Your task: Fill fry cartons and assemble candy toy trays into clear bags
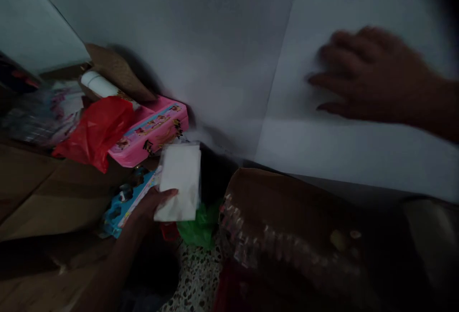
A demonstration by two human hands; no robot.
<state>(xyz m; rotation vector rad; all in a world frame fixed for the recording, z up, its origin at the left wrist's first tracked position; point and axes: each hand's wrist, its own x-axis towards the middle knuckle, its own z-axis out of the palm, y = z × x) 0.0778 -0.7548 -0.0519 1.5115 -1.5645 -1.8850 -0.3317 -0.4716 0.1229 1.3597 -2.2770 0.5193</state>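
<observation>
My left hand (156, 203) grips a flat white packet (181, 178) in a clear plastic sleeve, thumb across its face and the other fingers hidden behind. Just behind the packet lies a pink case (154, 130) with printed figures on its side. A blue printed item (132, 202) shows beyond the left wrist. My right hand (373, 75) is raised at the right before a pale wall panel (287, 139). Its fingers are apart with nothing in them, slightly blurred; whether they touch the panel I cannot tell.
Left of the pink case are a red plastic bag (98, 130), a white cylinder (98, 83) and cardboard boxes (32, 183). A green bag (199, 228) sits on the speckled floor (197, 273). A brown carton (276, 202) stands under the wall, its front shiny. The lower right is dark.
</observation>
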